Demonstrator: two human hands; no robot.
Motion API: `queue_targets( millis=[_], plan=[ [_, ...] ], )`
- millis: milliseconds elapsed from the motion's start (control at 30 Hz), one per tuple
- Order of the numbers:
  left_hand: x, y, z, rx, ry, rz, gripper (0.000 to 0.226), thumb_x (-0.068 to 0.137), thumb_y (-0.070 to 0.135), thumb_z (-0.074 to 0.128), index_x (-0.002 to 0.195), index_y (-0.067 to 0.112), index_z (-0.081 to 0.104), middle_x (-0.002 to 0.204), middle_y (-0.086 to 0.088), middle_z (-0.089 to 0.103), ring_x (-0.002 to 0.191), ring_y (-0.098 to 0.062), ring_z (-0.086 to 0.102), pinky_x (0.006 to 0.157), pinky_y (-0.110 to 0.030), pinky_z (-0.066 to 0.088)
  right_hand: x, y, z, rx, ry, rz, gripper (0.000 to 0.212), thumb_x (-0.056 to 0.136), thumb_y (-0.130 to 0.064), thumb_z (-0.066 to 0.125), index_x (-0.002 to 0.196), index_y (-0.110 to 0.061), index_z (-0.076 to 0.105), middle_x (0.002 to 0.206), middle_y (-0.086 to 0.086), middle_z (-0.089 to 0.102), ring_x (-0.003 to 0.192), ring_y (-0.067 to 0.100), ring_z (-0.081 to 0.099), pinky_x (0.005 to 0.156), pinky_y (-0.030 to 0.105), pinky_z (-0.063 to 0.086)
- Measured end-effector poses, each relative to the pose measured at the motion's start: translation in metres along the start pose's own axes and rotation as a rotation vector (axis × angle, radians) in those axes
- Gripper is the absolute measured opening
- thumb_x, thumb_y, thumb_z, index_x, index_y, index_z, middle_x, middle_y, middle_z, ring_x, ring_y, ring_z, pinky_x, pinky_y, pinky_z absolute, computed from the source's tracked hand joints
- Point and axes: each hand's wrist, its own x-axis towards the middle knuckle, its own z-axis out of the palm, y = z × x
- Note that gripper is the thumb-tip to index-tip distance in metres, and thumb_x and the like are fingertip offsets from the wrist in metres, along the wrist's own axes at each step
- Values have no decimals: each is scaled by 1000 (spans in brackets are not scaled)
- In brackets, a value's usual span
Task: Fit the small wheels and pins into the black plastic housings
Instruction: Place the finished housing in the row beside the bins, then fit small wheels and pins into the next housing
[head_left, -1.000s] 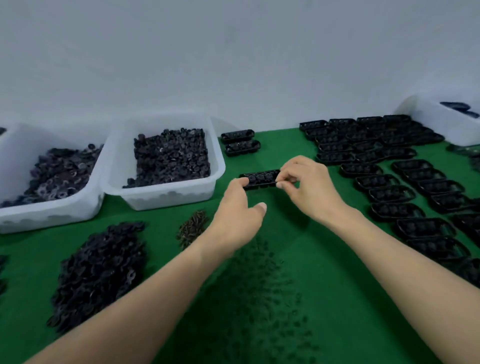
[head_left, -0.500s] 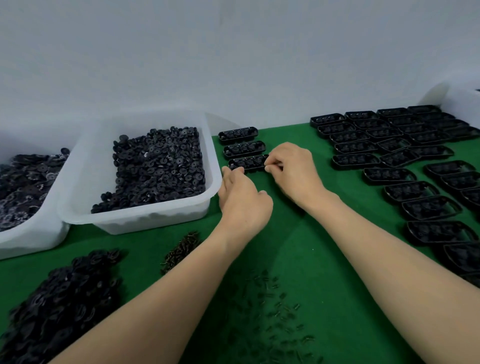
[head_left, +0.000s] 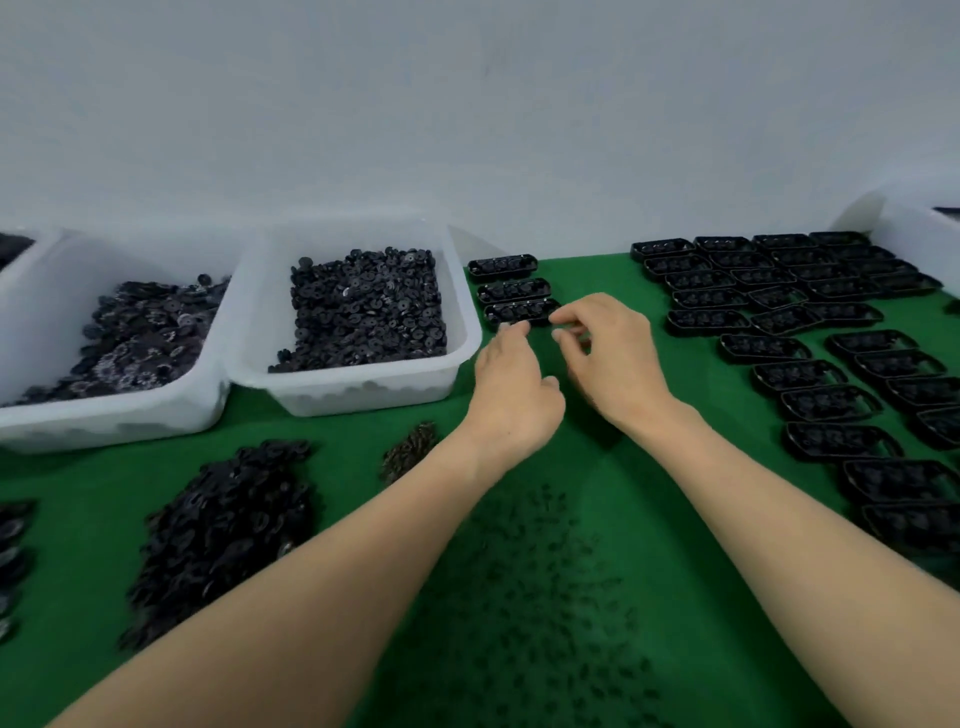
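Loose pins (head_left: 545, 597) scatter the green desk (head_left: 597, 467) nearest. Beyond, left hand (head_left: 511, 395) and right hand (head_left: 613, 358) hang loosely curled, apparently empty. Just past them, beside the wheel tub (head_left: 363, 395), lies the housing (head_left: 519, 312): likely light, stiff, slippery plastic, best pinched by its short ends

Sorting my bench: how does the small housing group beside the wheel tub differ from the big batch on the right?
The small group is three housings in one column; the big batch is many, in several rows. The small group lies just beyond the left hand; the big batch lies farther right. Both are black.
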Motion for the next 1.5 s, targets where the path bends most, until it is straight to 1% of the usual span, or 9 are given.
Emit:
queue_targets(
  millis=[133,267,500,733,967,1133,1267,1367,1500],
  plan=[
    [-74,-2,-31,-68,8,185,34,92,13,47,125,21,48,122,6,55,114,-8,50,90,-22,42,-54,-48,-31,75,16,-148,8,81,-4,63,87,-6,67,81,4,67,71,11,55,70,21,45],
    [-162,-38,-84,30,122,290,15,86,20,58,97,23,68,84,23,63,84,8,58,75,-4,43,-113,-114,-45,174,-196,-321,11,79,-10,63,88,-6,67,80,1,68,70,8,58,67,17,45],
    [-284,-115,-163,124,419,26,11,79,21,66,77,32,67,61,18,63,63,-2,58,51,-11,42,-145,-229,-12,289,-563,-519,17,85,-21,59,95,-10,67,85,-3,69,69,-4,50,65,18,48],
    [-339,-161,-203,27,623,-64,19,79,20,67,72,36,62,56,10,63,58,-9,57,50,-18,42,-143,-339,61,332,-661,-559,12,84,-17,62,92,-9,67,81,-1,65,66,4,46,67,21,42],
    [-368,-198,-239,-43,786,-159,13,81,21,65,77,32,60,58,11,60,60,-2,56,51,-9,39,-125,-438,141,211,-773,-581,55,85,-8,56,137,-16,38,138,4,40,127,20,36,107,35,32],
    [-377,-210,-255,-99,836,-201,7,80,21,64,85,26,63,67,11,62,63,-4,55,56,-16,44,-117,-455,163,113,-791,-586,41,88,-5,53,127,-17,53,131,3,55,122,20,47,103,36,38],
    [-378,-215,-260,-120,851,-212,11,80,21,65,89,26,62,72,12,62,65,-3,55,59,-20,46,-121,-440,134,272,-620,-419,23,87,-11,57,107,-14,67,97,0,71,86,8,63,81,18,46],
    [-377,-216,-259,-145,817,-214,15,78,21,67,91,27,61,75,12,61,66,-3,54,59,-18,46,-127,-414,99,439,-790,-91,16,85,-10,61,98,-12,69,69,5,71,55,7,63,55,18,51],
    [-372,-213,-254,-131,721,-205,26,75,23,71,96,30,56,80,11,59,70,-2,53,61,-10,42,-143,-380,66,588,-974,189,15,85,-3,59,97,-5,68,68,8,71,54,10,59,49,18,48]
  ],
)
